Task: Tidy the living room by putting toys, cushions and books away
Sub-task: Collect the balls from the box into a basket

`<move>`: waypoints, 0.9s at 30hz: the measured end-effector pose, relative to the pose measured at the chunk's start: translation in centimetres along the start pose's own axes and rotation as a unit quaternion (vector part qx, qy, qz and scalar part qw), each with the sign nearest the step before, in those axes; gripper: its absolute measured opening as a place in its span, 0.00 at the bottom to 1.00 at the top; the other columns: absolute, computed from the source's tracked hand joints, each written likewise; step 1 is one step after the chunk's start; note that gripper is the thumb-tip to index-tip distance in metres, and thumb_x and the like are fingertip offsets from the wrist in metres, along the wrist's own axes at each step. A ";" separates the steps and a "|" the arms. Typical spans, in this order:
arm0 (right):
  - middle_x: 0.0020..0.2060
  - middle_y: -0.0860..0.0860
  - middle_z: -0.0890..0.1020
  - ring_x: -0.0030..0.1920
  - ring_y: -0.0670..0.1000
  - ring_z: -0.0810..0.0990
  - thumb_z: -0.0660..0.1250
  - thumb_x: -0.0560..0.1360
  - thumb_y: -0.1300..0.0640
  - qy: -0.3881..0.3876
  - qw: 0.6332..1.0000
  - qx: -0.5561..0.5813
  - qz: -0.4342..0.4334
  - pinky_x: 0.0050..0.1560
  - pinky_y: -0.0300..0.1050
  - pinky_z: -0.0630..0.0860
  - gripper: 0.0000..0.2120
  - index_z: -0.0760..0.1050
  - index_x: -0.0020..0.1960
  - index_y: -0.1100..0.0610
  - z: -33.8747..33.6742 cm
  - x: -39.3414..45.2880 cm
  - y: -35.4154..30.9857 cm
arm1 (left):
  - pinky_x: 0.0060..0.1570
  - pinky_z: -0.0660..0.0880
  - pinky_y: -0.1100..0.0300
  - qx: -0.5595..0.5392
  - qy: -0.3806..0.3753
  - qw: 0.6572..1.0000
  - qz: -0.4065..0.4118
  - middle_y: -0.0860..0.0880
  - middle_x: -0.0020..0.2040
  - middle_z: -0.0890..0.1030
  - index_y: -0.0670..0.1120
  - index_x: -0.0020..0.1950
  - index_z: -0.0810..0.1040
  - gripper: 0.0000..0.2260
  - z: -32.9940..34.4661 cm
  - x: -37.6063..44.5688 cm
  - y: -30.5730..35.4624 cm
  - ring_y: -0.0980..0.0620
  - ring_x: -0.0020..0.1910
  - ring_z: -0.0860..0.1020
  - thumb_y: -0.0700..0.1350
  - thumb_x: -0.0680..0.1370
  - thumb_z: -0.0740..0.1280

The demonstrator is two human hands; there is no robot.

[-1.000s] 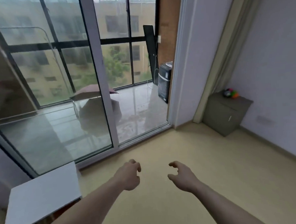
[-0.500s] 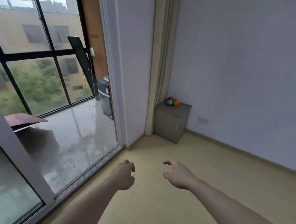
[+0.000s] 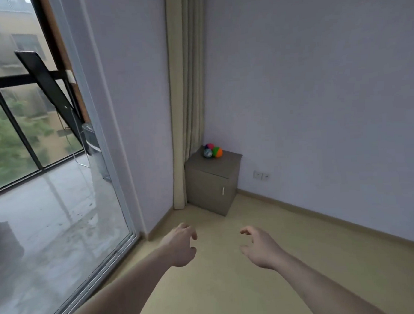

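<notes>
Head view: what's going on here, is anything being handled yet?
Nothing is held yet. The left hand and right hand are out in front over the floor, fingers loosely curled and empty. Three small toy balls sit on a grey cabinet in the corner beside the curtain.

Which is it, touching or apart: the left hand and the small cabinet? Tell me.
Apart. The head view shows bare floor between the left hand and the small cabinet.

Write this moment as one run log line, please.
left hand empty | right hand empty | toy balls on cabinet
</notes>
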State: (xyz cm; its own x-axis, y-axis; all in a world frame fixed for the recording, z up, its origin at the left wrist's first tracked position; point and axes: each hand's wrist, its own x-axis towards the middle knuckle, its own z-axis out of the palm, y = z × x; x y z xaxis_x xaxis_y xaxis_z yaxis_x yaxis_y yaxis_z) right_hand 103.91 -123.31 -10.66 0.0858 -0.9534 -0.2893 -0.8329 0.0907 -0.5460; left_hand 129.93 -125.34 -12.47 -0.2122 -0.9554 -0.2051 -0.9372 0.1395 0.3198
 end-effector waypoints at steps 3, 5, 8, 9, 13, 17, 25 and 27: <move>0.70 0.51 0.75 0.67 0.51 0.74 0.67 0.77 0.55 -0.005 1.000 0.000 0.001 0.65 0.40 0.69 0.22 0.72 0.70 0.51 -2.5 8.4 0.9 | 0.66 0.72 0.54 0.000 -0.002 1.000 -0.007 0.52 0.67 0.72 0.53 0.66 0.75 0.17 -1.5 7.9 -0.5 0.49 0.67 0.73 0.49 0.77 0.67; 0.67 0.51 0.76 0.63 0.51 0.76 0.67 0.76 0.56 -0.014 1.000 -0.003 -0.001 0.61 0.39 0.70 0.23 0.72 0.70 0.51 -4.6 13.8 0.7 | 0.65 0.71 0.55 0.004 0.000 1.000 -0.012 0.52 0.67 0.72 0.52 0.67 0.75 0.18 -3.6 12.9 -0.7 0.48 0.67 0.74 0.48 0.78 0.66; 0.56 0.50 0.77 0.48 0.49 0.77 0.66 0.74 0.57 -0.015 1.000 0.012 -0.011 0.49 0.41 0.74 0.23 0.72 0.70 0.50 -7.6 19.4 -0.1 | 0.65 0.70 0.58 0.012 0.018 1.000 -0.017 0.50 0.67 0.73 0.51 0.69 0.76 0.18 -6.4 18.5 -1.0 0.48 0.67 0.74 0.47 0.78 0.65; 0.56 0.49 0.77 0.48 0.49 0.78 0.66 0.74 0.57 -0.013 1.000 0.018 -0.015 0.49 0.41 0.74 0.23 0.72 0.69 0.49 -8.8 21.6 -0.4 | 0.65 0.70 0.58 0.008 0.018 1.000 -0.017 0.50 0.67 0.74 0.50 0.68 0.76 0.18 -7.1 20.6 -1.2 0.48 0.67 0.74 0.47 0.78 0.65; 0.59 0.48 0.77 0.40 0.41 0.76 0.66 0.76 0.55 -0.008 0.999 0.043 -0.031 0.39 0.34 0.73 0.22 0.71 0.70 0.47 -11.6 29.2 -1.6 | 0.65 0.71 0.58 -0.008 -0.004 0.999 -0.042 0.49 0.68 0.74 0.49 0.68 0.76 0.19 -9.2 28.1 -2.2 0.48 0.66 0.75 0.47 0.78 0.67; 0.66 0.47 0.74 0.40 0.41 0.77 0.65 0.79 0.53 -0.028 0.997 0.053 -0.038 0.34 0.32 0.70 0.22 0.68 0.71 0.45 -13.3 36.3 -2.3 | 0.66 0.71 0.58 -0.020 -0.017 0.998 -0.058 0.48 0.67 0.75 0.50 0.69 0.76 0.20 -10.2 35.6 -3.5 0.48 0.66 0.75 0.48 0.77 0.69; 0.62 0.51 0.78 0.53 0.52 0.82 0.65 0.78 0.55 -0.030 0.997 0.072 0.005 0.53 0.47 0.79 0.19 0.68 0.67 0.44 -16.9 51.4 -1.7 | 0.63 0.74 0.57 -0.024 -0.056 0.996 -0.067 0.49 0.62 0.77 0.49 0.64 0.78 0.17 -10.3 54.5 -9.7 0.48 0.62 0.78 0.41 0.76 0.66; 0.61 0.48 0.76 0.52 0.48 0.78 0.66 0.79 0.55 -0.034 0.996 0.079 0.009 0.54 0.44 0.77 0.17 0.69 0.66 0.45 -17.7 54.0 -1.6 | 0.61 0.75 0.58 -0.025 -0.077 0.994 -0.071 0.48 0.63 0.77 0.49 0.65 0.77 0.16 -10.4 58.3 -10.5 0.47 0.63 0.78 0.42 0.78 0.64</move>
State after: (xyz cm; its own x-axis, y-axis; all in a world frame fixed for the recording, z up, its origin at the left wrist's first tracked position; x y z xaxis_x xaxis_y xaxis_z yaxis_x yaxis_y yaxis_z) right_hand 100.20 -180.02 -11.56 0.1135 -0.9302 -0.3490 -0.7382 0.1561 -0.6562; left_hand 130.25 -185.17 -18.14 -0.1223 -0.9129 -0.3895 -0.9464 -0.0110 0.3229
